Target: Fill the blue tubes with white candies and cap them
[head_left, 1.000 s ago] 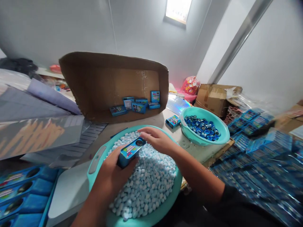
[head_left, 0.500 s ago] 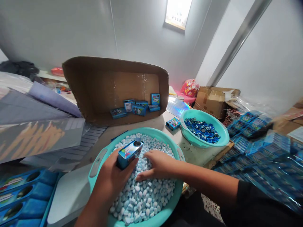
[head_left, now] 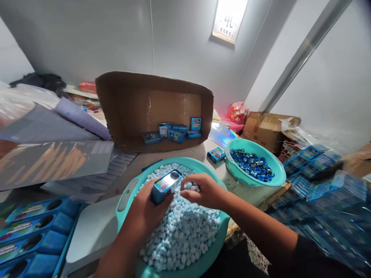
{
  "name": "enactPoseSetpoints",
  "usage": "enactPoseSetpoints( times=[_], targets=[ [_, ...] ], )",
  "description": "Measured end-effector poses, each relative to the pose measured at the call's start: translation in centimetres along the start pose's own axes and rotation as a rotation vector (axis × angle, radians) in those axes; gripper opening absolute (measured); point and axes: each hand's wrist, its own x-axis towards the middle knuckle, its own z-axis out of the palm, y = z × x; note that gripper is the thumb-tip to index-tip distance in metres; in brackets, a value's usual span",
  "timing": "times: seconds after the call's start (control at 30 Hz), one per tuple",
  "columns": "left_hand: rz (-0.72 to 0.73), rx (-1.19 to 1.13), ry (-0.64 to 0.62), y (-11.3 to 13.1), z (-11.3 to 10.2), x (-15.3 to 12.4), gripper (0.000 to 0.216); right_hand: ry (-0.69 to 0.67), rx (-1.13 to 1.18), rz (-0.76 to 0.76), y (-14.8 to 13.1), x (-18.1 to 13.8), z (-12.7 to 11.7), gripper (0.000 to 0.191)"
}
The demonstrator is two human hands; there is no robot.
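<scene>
My left hand (head_left: 149, 206) is wrapped round a small blue box (head_left: 165, 185) with a dark round hole in its top. It is held over a turquoise basin (head_left: 222, 231) heaped with pale blue and white candies (head_left: 185, 231). Just right of the box, my right hand (head_left: 203, 189) curls round a small handful of the candies, several of them showing between thumb and fingers. The hand is slightly above the heap, close to the box but apart from it.
A cardboard carton (head_left: 127, 112) on its side holds several blue boxes (head_left: 176, 135). Right of the basin stands a smaller turquoise basin (head_left: 278, 166) of blue caps (head_left: 252, 164). One blue box (head_left: 216, 154) lies between. More holed boxes (head_left: 37, 222) fill a tray at lower left.
My right hand has come up out of the candies, closing round a handful near the box. My left hand still holds the box. The whole view has shifted slightly.
</scene>
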Motion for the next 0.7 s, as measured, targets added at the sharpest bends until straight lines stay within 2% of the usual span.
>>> enactPoseSetpoints(
  times=[0.07, 0.13, 0.23, 0.3, 0.47, 0.7],
  targets=[
    [-0.003, -0.01, -0.007, 0.0, 0.0, 0.0, 0.037, 0.079, 0.151, 0.006, -0.7, 0.9, -0.3, 0.02],
    [-0.013, -0.008, -0.015, -0.1, 0.1, 0.0, 0.041, 0.214, 0.32, 0.006, -1.3, 2.3, -0.2, 0.021],
    [-0.029, 0.009, -0.034, -0.1, 0.1, -0.1, 0.045, 0.414, 0.616, -0.006, -1.7, 4.8, 0.8, 0.02],
    [-0.023, 0.014, -0.054, -0.2, 0.2, -0.1, 0.044, 0.49, 0.765, -0.003, -1.6, 6.3, 1.7, 0.021],
    [-0.005, 0.001, -0.079, -0.3, 0.3, -0.1, 0.041, 0.513, 0.903, 0.044, -1.1, 7.4, 3.0, 0.017],
    [0.018, 0.015, -0.065, -0.3, 0.3, -0.1, 0.044, 0.528, 0.907, 0.122, -1.4, 6.8, 3.0, 0.015]
  ],
)
